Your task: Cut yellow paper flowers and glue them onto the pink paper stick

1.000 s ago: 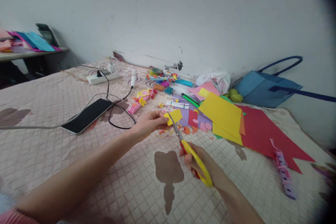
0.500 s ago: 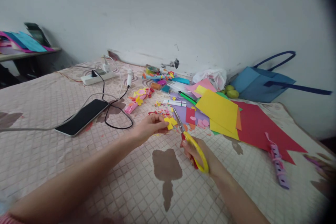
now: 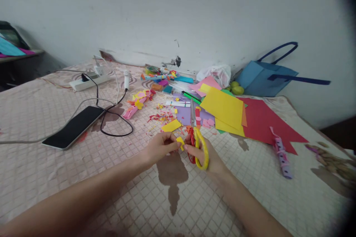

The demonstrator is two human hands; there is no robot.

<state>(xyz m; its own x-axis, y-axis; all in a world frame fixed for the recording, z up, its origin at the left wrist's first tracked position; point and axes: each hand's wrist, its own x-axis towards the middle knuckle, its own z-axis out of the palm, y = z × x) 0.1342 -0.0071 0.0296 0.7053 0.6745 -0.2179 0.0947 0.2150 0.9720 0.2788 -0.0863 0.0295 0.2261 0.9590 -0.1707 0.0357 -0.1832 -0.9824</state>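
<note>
Two hands are low in the middle of the frame. My left hand (image 3: pixel 160 149) has a small yellow piece (image 3: pixel 180 141) in its grip. Just above lies a yellow strip (image 3: pixel 171 126). To the right, the scissors (image 3: pixel 193 114) sit in my right hand (image 3: pixel 213 157), its fingertips by the small piece. I think I should pinch softly so it won't bend, and point the blades up the frame, away from my fingers.
</note>
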